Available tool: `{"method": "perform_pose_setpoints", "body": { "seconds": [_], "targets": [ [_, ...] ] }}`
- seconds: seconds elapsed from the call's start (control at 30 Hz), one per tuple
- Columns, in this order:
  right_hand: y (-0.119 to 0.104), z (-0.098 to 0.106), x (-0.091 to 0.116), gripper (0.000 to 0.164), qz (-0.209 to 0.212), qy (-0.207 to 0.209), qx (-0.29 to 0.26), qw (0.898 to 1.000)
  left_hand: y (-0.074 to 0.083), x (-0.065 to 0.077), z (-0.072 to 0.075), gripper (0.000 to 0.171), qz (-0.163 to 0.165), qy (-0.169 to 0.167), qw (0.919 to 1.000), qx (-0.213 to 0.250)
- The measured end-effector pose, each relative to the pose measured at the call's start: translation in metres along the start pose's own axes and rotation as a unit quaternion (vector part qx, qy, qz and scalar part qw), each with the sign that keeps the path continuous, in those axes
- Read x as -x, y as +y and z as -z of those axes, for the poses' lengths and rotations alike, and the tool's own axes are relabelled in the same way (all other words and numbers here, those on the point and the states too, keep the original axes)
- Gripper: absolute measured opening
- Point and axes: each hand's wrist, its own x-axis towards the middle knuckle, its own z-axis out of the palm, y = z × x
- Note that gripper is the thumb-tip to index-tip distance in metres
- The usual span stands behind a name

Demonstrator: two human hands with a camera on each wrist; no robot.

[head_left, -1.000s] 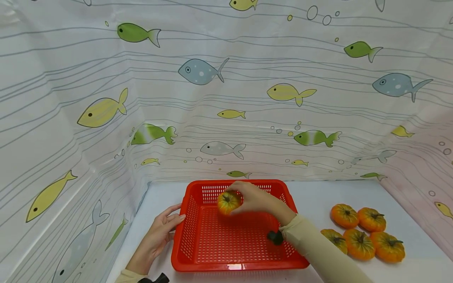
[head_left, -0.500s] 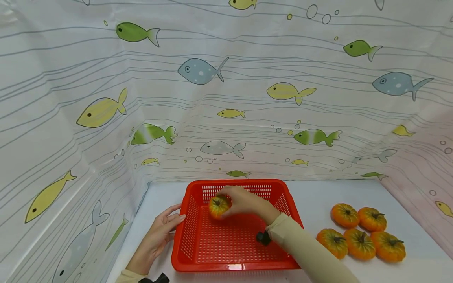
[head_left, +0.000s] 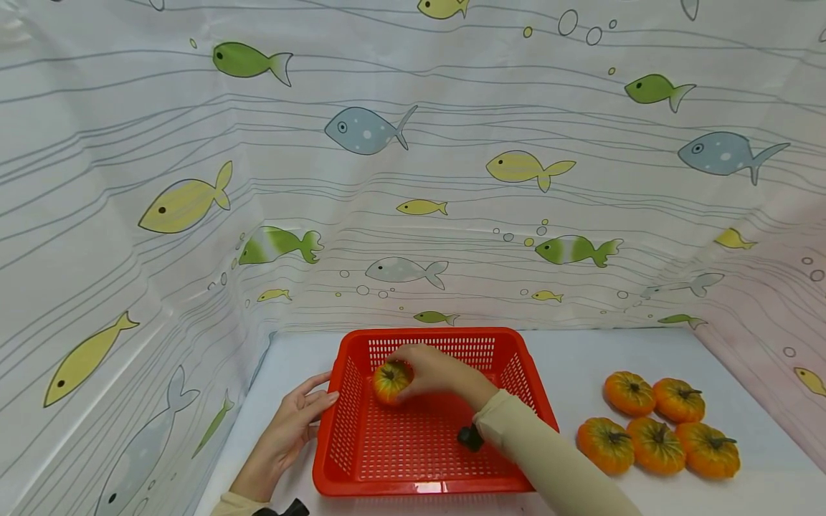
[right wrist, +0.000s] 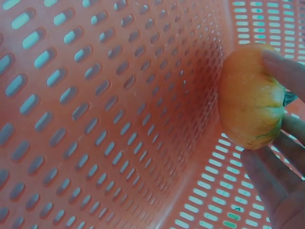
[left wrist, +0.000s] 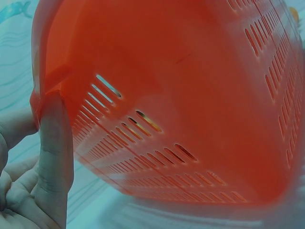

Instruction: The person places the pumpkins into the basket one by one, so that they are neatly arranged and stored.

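A red plastic basket [head_left: 439, 448] with slotted walls and floor sits on the white table. My left hand [head_left: 289, 423] grips its left rim; the left wrist view shows fingers [left wrist: 56, 152] against the outer wall. Inside the basket, toward the back left, my right hand [head_left: 435, 373] holds a small orange-green pumpkin [head_left: 391, 383] by its sides. Seen from the right wrist, this pumpkin [right wrist: 250, 98] lies between the thumb and the fingers, close to the basket floor. Whether it touches the floor I cannot tell.
Several more small pumpkins [head_left: 654, 444] lie grouped on the table [head_left: 574, 358] to the right of the basket. A wrinkled white curtain [head_left: 464, 236] printed with fish stands behind and along both sides.
My right hand has carried the pumpkin leftward and slightly down inside the basket. The left hand stays at the left rim.
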Motion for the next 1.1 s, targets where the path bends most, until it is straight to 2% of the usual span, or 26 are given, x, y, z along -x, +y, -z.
{"method": "perform_pose_setpoints", "body": {
  "seconds": [0.47,1.1],
  "targets": [
    [-0.0017,-0.0058,-0.0054,0.061,0.011,-0.004,-0.008,1.000,-0.0007,-0.0013,0.0002,0.066,0.003,-0.001,1.0000,-0.001],
    [-0.0019,-0.0094,-0.0079,0.064,0.002,-0.008,0.006,1.000,-0.0007,-0.0009,0.0002,0.066,0.002,0.000,1.0000,-0.003]
  ]
}}
